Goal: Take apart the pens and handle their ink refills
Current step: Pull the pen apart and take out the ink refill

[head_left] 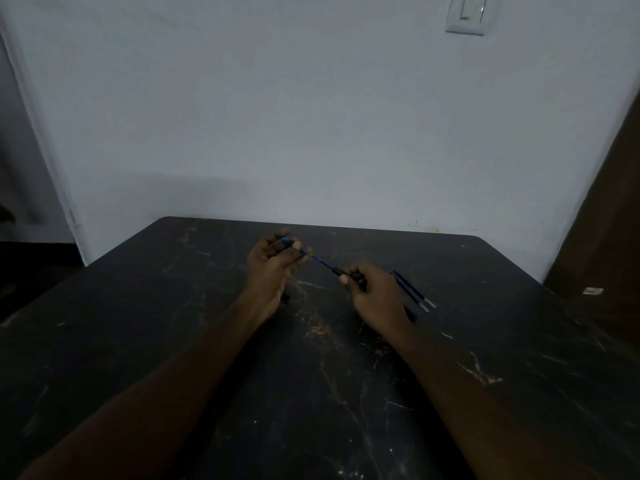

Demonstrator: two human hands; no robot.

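Above the middle of the dark table (207, 341), my left hand (273, 265) grips the blue front piece of a pen (286, 241). My right hand (372, 292) is closed around the dark pen barrel (337, 271). A thin blue ink refill (322, 262) spans the gap between the two hands. Two blue ink refills (414, 294) with grey tips lie side by side on the table just right of my right hand. Something small and dark (285, 297) sits under my left hand, mostly hidden.
The table's far edge meets a pale wall (311, 133). A small white scrap (593, 291) lies near the right edge. A brown door or panel (609, 220) stands at the right. A light switch (467, 13) is on the wall.
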